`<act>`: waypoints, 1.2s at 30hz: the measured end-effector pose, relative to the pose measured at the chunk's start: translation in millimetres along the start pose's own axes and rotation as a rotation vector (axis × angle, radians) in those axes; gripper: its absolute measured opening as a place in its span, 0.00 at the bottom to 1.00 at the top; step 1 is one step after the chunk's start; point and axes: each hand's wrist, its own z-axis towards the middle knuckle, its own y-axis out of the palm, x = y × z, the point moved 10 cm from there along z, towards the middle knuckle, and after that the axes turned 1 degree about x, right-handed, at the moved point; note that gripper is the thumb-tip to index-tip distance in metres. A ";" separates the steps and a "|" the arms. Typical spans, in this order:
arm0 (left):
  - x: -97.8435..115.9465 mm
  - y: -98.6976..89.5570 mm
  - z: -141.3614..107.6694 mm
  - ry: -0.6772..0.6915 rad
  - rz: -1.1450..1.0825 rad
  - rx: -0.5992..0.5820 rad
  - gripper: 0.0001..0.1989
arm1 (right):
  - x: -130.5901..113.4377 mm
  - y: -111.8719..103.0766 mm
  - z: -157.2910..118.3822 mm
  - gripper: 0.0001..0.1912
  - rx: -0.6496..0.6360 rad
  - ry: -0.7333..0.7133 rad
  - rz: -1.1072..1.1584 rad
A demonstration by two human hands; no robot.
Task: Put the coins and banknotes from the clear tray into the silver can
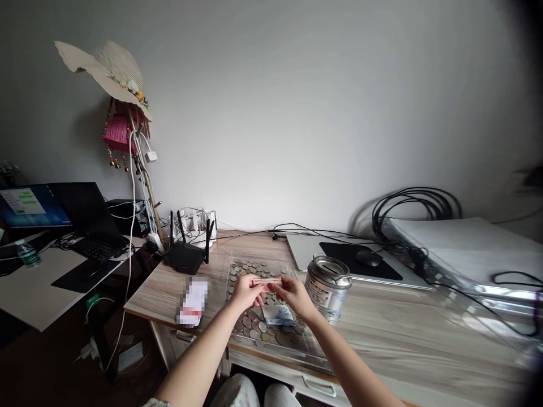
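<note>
My left hand (248, 291) and my right hand (291, 292) are held close together above a clear plastic tray (231, 265). Between their fingertips a narrow, pale strip, which looks like a folded banknote (267, 281), is pinched at both ends. Many coins (250, 325), silver and some yellowish, lie spread over the tray below. On the coins rests a bluish banknote (278, 315), just under my right hand. A round metal tin (328, 287) with a slot in its lid stands right of the tray, beside my right wrist.
A blurred white-and-red item (193, 302) lies left of the tray, with a black router (185, 255) behind it. At the back right are a silver laptop (299, 251), a mouse (369, 258) on a black pad, and coiled black cable (418, 198). The desk's front edge is near my knees.
</note>
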 end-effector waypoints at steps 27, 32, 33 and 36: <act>60.3 -20.0 -42.1 0.396 0.095 0.249 0.16 | -22.0 -13.5 -4.9 0.34 -0.012 0.084 0.381; 35.5 -2.6 -28.5 0.181 -0.007 0.126 0.18 | -23.0 -13.8 -4.1 0.29 0.024 0.079 0.373; 28.4 0.3 -25.4 0.125 -0.070 0.111 0.19 | -20.6 -7.4 -5.2 0.28 -0.010 0.099 0.365; 17.7 9.7 -20.9 0.043 -0.192 0.055 0.19 | -16.2 12.7 -12.2 0.21 -0.118 0.143 0.293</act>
